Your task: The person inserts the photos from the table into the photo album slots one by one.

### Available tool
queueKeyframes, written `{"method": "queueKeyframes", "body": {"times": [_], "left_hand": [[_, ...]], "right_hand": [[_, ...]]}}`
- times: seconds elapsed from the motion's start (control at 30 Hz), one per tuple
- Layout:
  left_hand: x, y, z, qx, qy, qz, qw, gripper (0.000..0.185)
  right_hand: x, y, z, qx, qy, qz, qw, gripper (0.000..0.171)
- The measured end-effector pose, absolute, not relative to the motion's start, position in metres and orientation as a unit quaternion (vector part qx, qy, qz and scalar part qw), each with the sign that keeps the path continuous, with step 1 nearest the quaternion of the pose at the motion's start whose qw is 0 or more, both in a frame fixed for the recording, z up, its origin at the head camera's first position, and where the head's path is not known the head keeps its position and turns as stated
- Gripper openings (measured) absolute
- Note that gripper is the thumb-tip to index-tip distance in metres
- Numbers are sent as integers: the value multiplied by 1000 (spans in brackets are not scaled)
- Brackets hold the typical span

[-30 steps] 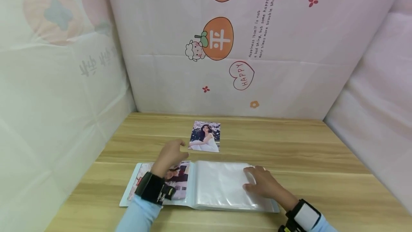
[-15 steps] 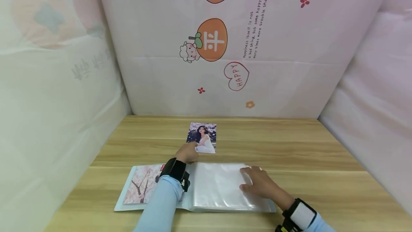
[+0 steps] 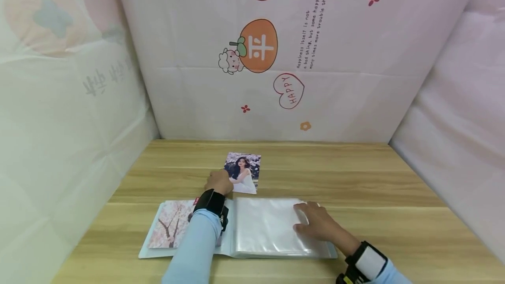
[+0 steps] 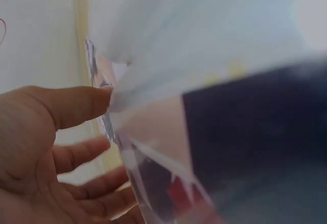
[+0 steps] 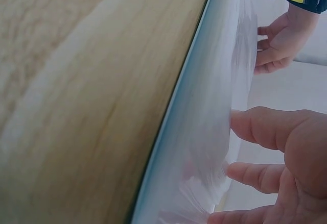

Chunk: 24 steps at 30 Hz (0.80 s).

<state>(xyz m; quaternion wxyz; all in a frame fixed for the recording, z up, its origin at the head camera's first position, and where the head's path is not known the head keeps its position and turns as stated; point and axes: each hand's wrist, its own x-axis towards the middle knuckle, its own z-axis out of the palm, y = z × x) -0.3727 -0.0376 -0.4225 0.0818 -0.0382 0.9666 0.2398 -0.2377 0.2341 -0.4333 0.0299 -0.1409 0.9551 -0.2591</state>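
Observation:
A loose photo [image 3: 246,174] of a person in a white dress lies on the table beyond the album. My left hand [image 3: 219,182] is at its lower left edge; in the left wrist view the thumb and index fingertips meet the photo's edge and seem to pinch it. The light-blue photo album [image 3: 230,245] lies open nearer to me. Its right side shows clear plastic sleeves [image 3: 264,227], and my right hand [image 3: 315,221] rests there with spread, slightly bent fingers. On the left page, partly hidden by my left forearm, is a pink blossom photo [image 3: 167,231].
The wooden table [image 3: 375,187] extends around the album. A white printed cloth [image 3: 189,100] stands along the table's back, with more cloth at both sides. Each wrist wears a black strap with a camera.
My left hand has gone forward from over the album's left page to the loose photo. The photo has shifted slightly left and towards me. The right hand stays on the sleeves.

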Motion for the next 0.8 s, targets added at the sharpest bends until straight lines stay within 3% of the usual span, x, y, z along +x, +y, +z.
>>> {"method": "queueKeyframes", "body": {"times": [0.13,0.3,0.6,0.8], "left_hand": [[-377,-38,-426,-84,962,254,50,45],[-381,-39,-431,-99,957,271,30,39],[-386,-46,-434,-121,945,302,39,53],[-386,-52,-432,-67,959,271,40,30]], "right_hand": [[-237,234,-433,-140,955,-261,29,53],[-236,234,-434,-134,956,-258,30,53],[-236,233,-434,-125,955,-265,34,53],[-236,233,-434,-122,957,-263,34,53]]}}
